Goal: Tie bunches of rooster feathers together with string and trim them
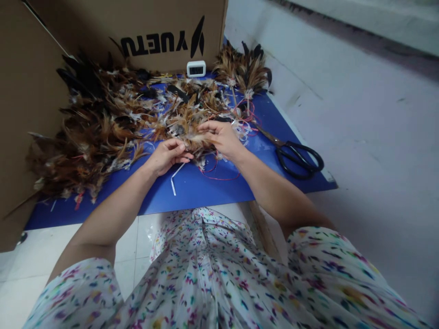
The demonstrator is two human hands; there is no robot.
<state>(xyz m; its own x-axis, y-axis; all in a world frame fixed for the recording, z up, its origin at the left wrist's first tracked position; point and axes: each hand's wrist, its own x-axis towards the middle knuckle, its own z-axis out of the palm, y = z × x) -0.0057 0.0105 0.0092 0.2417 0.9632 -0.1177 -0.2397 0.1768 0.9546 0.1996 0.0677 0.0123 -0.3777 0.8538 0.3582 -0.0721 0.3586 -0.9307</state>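
Observation:
Between my two hands is a small bunch of brown and whitish feathers [197,140], held low over the blue tabletop. My left hand [168,156] pinches its left end, thumb against the fingers. A thin white strip [173,183] with a bend in it hangs or lies just below that hand. My right hand [222,137] is closed over the right side of the bunch, its fingertips partly among the feathers. Red string [222,178] loops on the table below the right hand. Loose feathers [185,119] lie spread right behind both hands.
A large heap of brown and black feathers [92,137] covers the table's left. Two bound feather bundles [248,75] on sticks lie at the back right. Black-handled scissors [298,159] rest near the right edge. A small white digital clock [196,69] stands before a cardboard box [164,23].

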